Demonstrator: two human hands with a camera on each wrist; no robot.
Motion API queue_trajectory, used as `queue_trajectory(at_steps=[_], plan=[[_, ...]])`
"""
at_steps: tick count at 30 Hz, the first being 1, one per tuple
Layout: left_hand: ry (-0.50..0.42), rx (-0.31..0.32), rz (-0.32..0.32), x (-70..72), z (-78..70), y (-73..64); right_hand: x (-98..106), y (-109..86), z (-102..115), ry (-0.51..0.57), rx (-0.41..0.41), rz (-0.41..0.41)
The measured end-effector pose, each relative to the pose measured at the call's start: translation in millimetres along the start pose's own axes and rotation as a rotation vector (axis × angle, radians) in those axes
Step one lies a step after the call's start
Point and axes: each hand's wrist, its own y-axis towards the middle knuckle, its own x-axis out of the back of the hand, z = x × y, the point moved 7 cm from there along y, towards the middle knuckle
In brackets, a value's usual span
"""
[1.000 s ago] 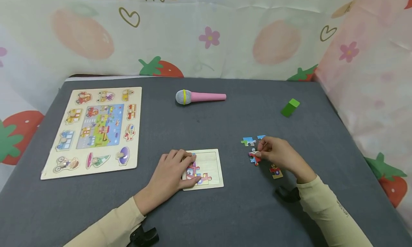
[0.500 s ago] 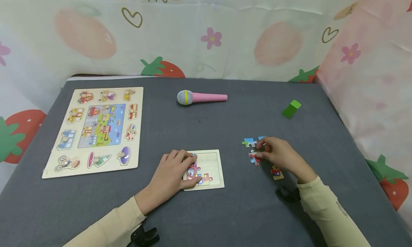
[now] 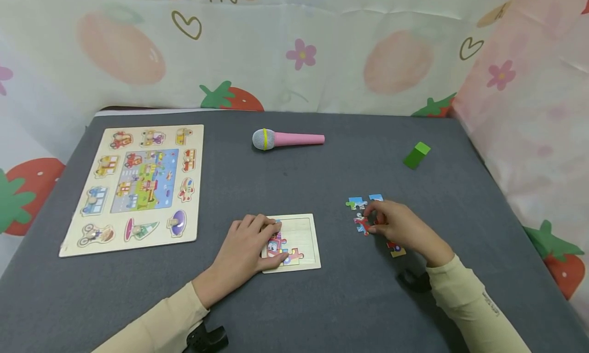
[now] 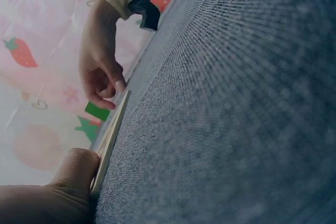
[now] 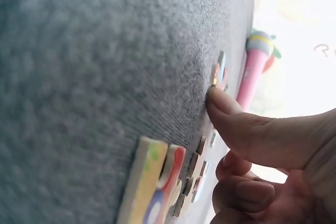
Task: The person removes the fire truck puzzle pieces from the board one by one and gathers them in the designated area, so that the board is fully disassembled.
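My left hand (image 3: 244, 242) rests over the left side of a small wooden puzzle tray (image 3: 307, 240), thumb and index finger pressing on it. Beside the thumb, a pink jigsaw piece (image 3: 294, 254) lies fitted in the tray, and part of a printed face shows beneath the hand. My right hand (image 3: 399, 224) pinches a red and blue jigsaw piece (image 3: 361, 224) on the table between thumb and index finger. In the right wrist view, the thumb (image 5: 226, 103) is right at that piece's edge (image 5: 216, 74).
Two blue-topped pieces (image 3: 356, 203) lie beyond the right hand, and a red and yellow piece (image 3: 395, 250) lies partly under it. A large peg puzzle board (image 3: 198, 179) is at left, a pink toy microphone (image 3: 299, 139) at the back, a green block (image 3: 416, 155) at back right.
The right hand's fingers have drawn slightly lower around the red and blue piece, uncovering more of the far blue piece. The left hand stays on the tray.
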Motion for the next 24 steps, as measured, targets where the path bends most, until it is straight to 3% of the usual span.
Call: queue_trajectory(at_steps=[15,20,24], plan=[[-0.012,-0.008,-0.016,0.5,-0.9,-0.9,1.8,-0.6,4.1,-0.044,-0.010,-0.023],[-0.015,-0.021,-0.038,1.6,-1.5,-0.9,1.0,0.7,23.3,-0.004,0.049,-0.038],[-0.002,-0.045,-0.032,3.7,-0.4,0.2,-15.8,6.4,49.5,0.003,0.121,-0.019]])
